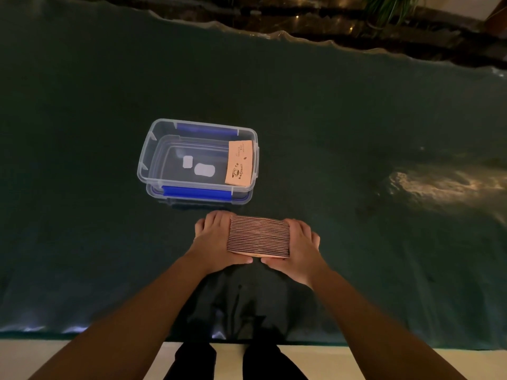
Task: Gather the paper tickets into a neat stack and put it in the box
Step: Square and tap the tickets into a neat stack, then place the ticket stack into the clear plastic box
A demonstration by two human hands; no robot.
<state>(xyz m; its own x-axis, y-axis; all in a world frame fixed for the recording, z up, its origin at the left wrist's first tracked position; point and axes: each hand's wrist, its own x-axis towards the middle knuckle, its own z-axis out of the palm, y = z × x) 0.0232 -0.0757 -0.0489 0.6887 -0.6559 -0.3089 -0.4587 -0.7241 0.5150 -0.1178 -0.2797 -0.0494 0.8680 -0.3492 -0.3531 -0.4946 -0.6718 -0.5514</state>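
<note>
A thick stack of pinkish paper tickets [258,235] stands on edge, its layered edges facing up, pressed between both hands just above the dark green table. My left hand [212,242] grips its left side and my right hand [301,249] grips its right side, thumbs under the near face. Beyond the hands sits a clear plastic box [153,149] with blue latches, open on top. One orange ticket with a coffee-cup print [240,163] leans against the box's right inner wall.
The dark green table cover [356,133] stretches wide on all sides; its near edge [109,335] runs above a pale floor. Two white labels [199,166] show on the box bottom. A wavy far edge and dark ledge with a plant [389,9] lie beyond.
</note>
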